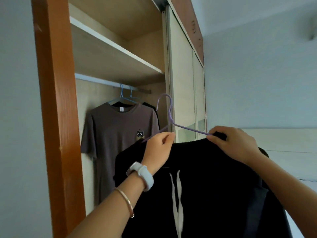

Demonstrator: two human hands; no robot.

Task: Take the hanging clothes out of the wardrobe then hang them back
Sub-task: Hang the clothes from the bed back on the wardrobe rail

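Observation:
A black garment [205, 182] with pale drawstrings hangs on a purple hanger [169, 110], held up outside the wardrobe. My left hand [158, 148] pinches the garment's collar at the hanger's left arm. My right hand [235, 143] grips the right shoulder of the garment over the hanger's other arm. The hook points up, below the level of the rail [106, 82]. A grey-brown T-shirt [116, 134] with a small owl patch hangs on a blue hanger [122, 97] inside, and a dark garment [152, 107] hangs behind it on a second blue hanger.
The wardrobe's orange wooden frame [56, 100] stands at the left. A pale shelf [116, 54] runs above the rail. A sliding door [183, 83] closes off the right part. Pale wall lies beyond, on the right.

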